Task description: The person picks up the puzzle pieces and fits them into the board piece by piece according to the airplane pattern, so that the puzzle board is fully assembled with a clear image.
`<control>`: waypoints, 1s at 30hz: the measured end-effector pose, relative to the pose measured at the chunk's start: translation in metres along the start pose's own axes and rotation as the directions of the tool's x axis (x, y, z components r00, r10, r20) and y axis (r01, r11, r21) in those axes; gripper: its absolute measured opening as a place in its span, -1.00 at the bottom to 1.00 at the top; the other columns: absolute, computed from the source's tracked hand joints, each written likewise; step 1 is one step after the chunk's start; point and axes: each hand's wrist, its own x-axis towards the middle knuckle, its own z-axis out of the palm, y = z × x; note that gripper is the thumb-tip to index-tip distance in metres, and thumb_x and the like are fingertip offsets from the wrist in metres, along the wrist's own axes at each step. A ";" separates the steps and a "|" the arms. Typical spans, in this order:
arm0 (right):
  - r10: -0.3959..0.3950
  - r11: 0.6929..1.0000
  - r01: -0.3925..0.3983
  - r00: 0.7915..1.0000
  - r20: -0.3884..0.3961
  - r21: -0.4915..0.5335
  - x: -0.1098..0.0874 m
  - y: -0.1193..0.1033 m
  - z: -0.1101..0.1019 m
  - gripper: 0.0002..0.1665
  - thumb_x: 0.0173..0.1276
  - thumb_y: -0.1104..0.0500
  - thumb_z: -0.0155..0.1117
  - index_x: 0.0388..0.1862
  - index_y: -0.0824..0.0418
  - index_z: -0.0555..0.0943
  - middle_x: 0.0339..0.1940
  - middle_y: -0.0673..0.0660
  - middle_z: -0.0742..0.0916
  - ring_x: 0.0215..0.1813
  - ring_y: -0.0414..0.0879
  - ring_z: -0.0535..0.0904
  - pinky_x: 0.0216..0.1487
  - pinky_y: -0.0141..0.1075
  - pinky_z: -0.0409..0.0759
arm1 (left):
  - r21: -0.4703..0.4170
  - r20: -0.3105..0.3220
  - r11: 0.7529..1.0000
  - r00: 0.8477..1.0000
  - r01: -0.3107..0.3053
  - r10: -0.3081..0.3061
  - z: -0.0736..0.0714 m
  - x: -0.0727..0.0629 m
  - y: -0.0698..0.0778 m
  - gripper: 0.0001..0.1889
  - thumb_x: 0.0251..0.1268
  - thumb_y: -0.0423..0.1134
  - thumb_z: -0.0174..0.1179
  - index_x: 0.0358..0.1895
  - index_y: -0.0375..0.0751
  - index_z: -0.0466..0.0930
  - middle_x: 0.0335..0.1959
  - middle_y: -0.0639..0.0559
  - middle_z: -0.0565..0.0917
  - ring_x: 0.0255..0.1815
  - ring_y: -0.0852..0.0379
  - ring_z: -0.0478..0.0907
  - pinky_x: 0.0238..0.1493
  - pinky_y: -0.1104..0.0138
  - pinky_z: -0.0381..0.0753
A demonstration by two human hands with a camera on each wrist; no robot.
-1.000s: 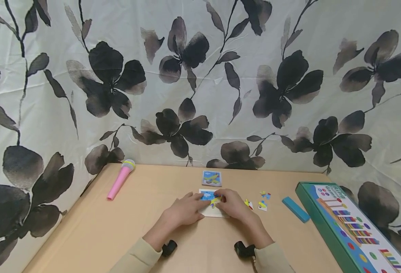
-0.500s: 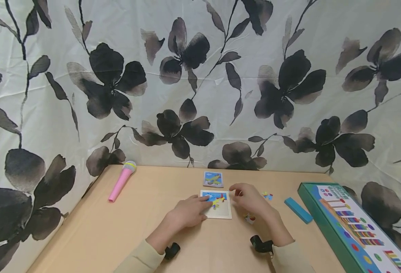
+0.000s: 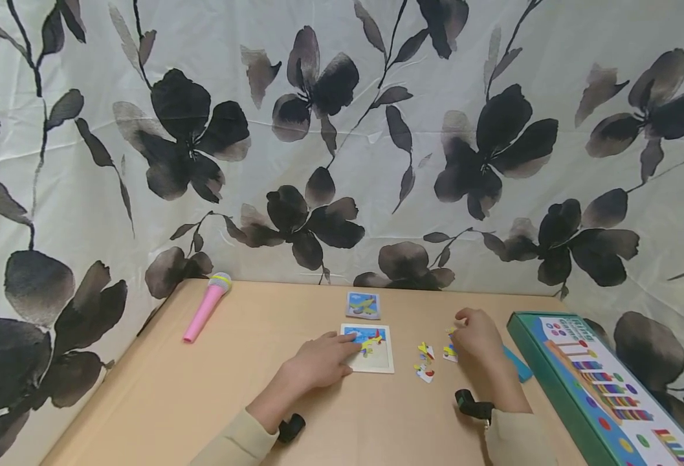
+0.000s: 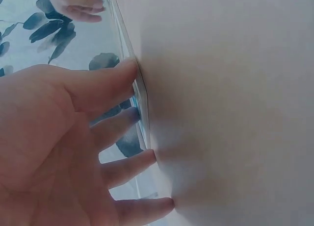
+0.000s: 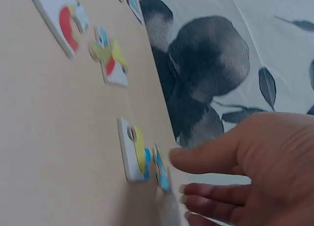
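Observation:
My left hand (image 3: 321, 361) rests at the left side of a white-framed jigsaw board (image 3: 381, 364), its fingers extended. In the left wrist view the thumb (image 4: 105, 86) lies along the board's edge and other fingertips touch the table. Part of a blue and yellow picture fills the board's upper area. Over on the right, my right hand (image 3: 483, 346) hovers by the loose puzzle pieces, fingers apart and nothing held. The right wrist view puts its thumb close to one puzzle piece (image 5: 161, 169), beside a white, yellow and blue piece (image 5: 135, 152). Two more pieces (image 3: 426, 351) (image 3: 424, 373) lie nearer the board.
Behind the board lies a small picture card (image 3: 363, 305) with a yellow plane. A pink toy microphone (image 3: 208, 307) is at the back left. To the right are a blue bar (image 3: 519, 366), partly behind the right hand, and a large green box (image 3: 604, 388). Floral cloth (image 3: 400, 162) hangs behind.
My right hand has left the board and moved right to the far loose pieces, uncovering the two nearer ones. My left hand has stayed at the board's left side.

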 end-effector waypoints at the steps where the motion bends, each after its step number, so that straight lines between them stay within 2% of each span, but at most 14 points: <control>1: -0.004 1.000 0.004 1.000 0.006 -0.005 0.000 0.002 -0.001 -0.47 0.11 0.32 0.27 0.12 0.44 0.57 0.08 0.46 0.63 0.05 0.31 0.56 0.07 0.19 0.54 | -0.002 0.001 1.000 1.000 0.000 0.000 -0.001 0.000 0.000 -0.48 0.35 -0.08 0.23 0.38 0.13 0.47 0.51 0.12 0.37 0.50 -0.15 0.31 0.23 -0.20 0.52; 3: -0.009 1.000 0.009 1.000 0.020 -0.017 -0.001 0.004 -0.001 -0.50 0.10 0.34 0.27 0.08 0.45 0.59 0.04 0.46 0.64 0.02 0.30 0.57 0.08 0.18 0.55 | -0.004 0.001 1.000 1.000 -0.001 0.001 -0.001 -0.001 0.000 -0.48 0.35 -0.08 0.23 0.38 0.12 0.47 0.51 0.11 0.37 0.50 -0.16 0.32 0.23 -0.19 0.51; 10: 0.008 1.000 -0.008 0.999 0.038 0.011 0.000 0.004 0.002 -0.67 0.09 0.41 0.19 -0.12 0.41 0.67 -0.23 0.30 0.69 -0.21 0.10 0.52 -0.12 -0.04 0.61 | -0.007 -0.008 1.000 1.000 -0.005 0.005 -0.001 -0.001 0.000 -0.48 0.35 -0.09 0.22 0.38 0.10 0.47 0.51 0.08 0.38 0.48 -0.18 0.33 0.22 -0.20 0.51; 19: 0.033 0.999 -0.036 0.998 0.055 0.041 0.001 0.009 0.006 -0.64 0.07 0.44 0.16 -0.10 0.37 0.64 -0.23 0.27 0.66 -0.21 0.08 0.49 -0.26 -0.21 0.51 | -0.031 -0.002 1.000 1.000 -0.002 0.002 0.001 0.000 -0.001 -0.46 0.35 -0.08 0.23 0.39 0.11 0.46 0.51 0.08 0.37 0.50 -0.18 0.31 0.23 -0.29 0.45; 24: 0.031 0.995 -0.036 0.998 0.057 0.097 -0.001 0.007 0.003 -0.77 0.16 0.39 0.25 -0.17 0.37 0.65 -0.31 0.22 0.66 -0.28 0.02 0.47 -0.36 -0.29 0.42 | -0.043 0.003 0.999 1.000 0.005 -0.005 0.002 0.000 0.000 -0.46 0.35 -0.08 0.23 0.40 0.11 0.45 0.52 0.09 0.36 0.51 -0.18 0.29 0.24 -0.30 0.44; 30: -0.011 0.980 -0.004 0.997 0.073 0.201 -0.001 -0.002 0.002 -0.89 0.30 0.36 0.19 -0.23 0.34 0.63 -0.36 0.18 0.65 -0.42 -0.06 0.45 -0.48 -0.32 0.42 | -0.038 -0.002 0.999 1.000 0.005 -0.005 0.001 -0.001 0.000 -0.47 0.35 -0.07 0.23 0.39 0.11 0.46 0.51 0.09 0.37 0.50 -0.18 0.30 0.24 -0.28 0.45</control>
